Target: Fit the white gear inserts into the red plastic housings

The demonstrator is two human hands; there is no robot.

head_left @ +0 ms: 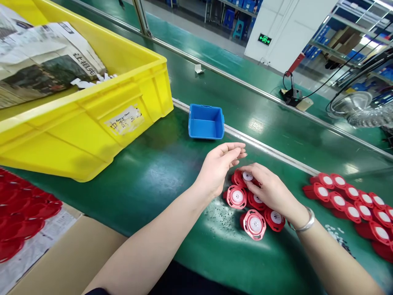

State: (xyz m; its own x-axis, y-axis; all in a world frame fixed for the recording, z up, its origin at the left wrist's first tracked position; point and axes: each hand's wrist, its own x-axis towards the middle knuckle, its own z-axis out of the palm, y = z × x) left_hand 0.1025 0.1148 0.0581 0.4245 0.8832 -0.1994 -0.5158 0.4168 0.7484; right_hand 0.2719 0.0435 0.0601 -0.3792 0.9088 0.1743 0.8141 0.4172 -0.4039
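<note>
While the left hand (218,166) hovers above the green table (147,184) between the blue bin (206,125) and a cluster of red round parts (237,197), its thumb lies close to the bent fingers, leaving a narrow gap at most; whether something tiny is pinched there cannot be told. The right hand (268,188), with a silver bangle (308,221) at the wrist, reaches over the cluster. Its fingers are curled at the farthest part's white centre (247,176), touching that part, though how firmly they grip it cannot be told. Five parts show in the cluster, partly covered by this hand, with small dark specks (221,219) scattered just beside them. More red parts with white discs (339,200) stand in rows to the right, near loose pale and dark bits (336,234). A yellow crate (139,100) holding newspaper (52,61) stands at the left; below it, red pieces (24,209) lie on paper over cardboard (76,254).
</note>
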